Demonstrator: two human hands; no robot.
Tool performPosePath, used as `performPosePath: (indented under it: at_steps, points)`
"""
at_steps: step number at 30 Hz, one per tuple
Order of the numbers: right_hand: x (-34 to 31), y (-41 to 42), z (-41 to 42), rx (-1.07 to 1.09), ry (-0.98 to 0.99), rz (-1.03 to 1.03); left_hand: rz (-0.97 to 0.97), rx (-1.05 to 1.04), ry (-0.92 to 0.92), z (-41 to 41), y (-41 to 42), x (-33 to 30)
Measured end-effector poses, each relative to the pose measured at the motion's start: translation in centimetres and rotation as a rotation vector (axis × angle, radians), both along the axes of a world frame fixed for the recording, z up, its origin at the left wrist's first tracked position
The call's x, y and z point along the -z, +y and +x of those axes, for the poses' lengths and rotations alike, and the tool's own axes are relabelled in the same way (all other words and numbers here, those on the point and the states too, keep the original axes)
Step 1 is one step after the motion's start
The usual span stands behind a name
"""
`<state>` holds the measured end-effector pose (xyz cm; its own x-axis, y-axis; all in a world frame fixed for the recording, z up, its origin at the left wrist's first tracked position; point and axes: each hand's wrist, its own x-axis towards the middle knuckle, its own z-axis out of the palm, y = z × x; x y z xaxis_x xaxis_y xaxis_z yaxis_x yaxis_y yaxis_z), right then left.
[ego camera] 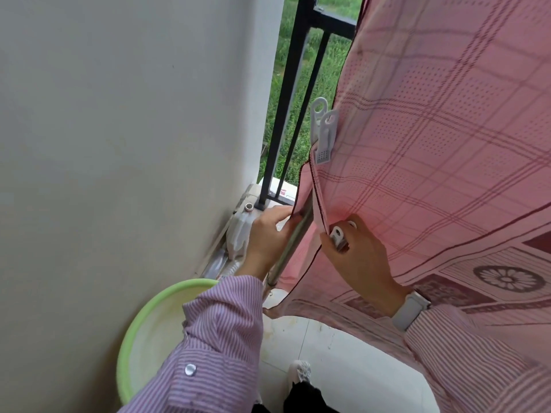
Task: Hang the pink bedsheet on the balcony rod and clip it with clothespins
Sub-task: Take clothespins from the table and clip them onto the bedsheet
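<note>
The pink checked bedsheet (432,129) hangs over a metal rod (293,239) and fills the right side of the view. One white clothespin (323,132) is clipped on the sheet's edge higher up the rod. My left hand (268,234) grips the rod and the sheet's hem just below it. My right hand (354,254) pinches a second white clothespin (338,236) against the sheet's edge at the rod; whether its jaws are on the cloth is hidden by my fingers.
A grey wall (119,144) stands close on the left. The black balcony railing (286,114) is ahead with grass beyond. A green basin (131,347) sits on the tiled floor below my left sleeve. A plastic jug (238,231) stands in the corner.
</note>
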<state>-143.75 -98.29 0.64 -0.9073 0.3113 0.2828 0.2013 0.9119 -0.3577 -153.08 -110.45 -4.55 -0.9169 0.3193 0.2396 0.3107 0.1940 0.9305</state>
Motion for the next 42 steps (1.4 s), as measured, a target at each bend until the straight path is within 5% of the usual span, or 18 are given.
performPosePath:
  at_steps: [7, 13, 27, 32, 38, 42]
  points:
    - [0.4, -0.5, 0.2, -0.110, -0.046, -0.034, 0.358, -0.029, -0.343, 1.1, -0.3, 1.4]
    - [1.0, 0.0, -0.4, -0.194, -0.152, 0.091, 0.405, 0.143, -0.449, 0.6, -1.5, 1.5]
    - [-3.1, 1.0, 0.0, -0.371, -0.099, -0.227, 0.352, 0.027, -0.376, -0.1, 0.9, 0.3]
    - [-7.6, 0.1, -1.9, -0.588, -0.107, 0.046, 0.389, 0.060, -0.479, -1.1, 0.1, 0.6]
    - [-11.4, -2.6, -4.2, -0.780, -0.048, 0.515, 0.393, 0.082, -0.431, -0.1, -0.7, 1.1]
    - [-12.3, -4.0, -6.3, -0.795, -0.179, 0.715, 0.351, -0.051, -0.360, 0.6, -0.6, 1.1]
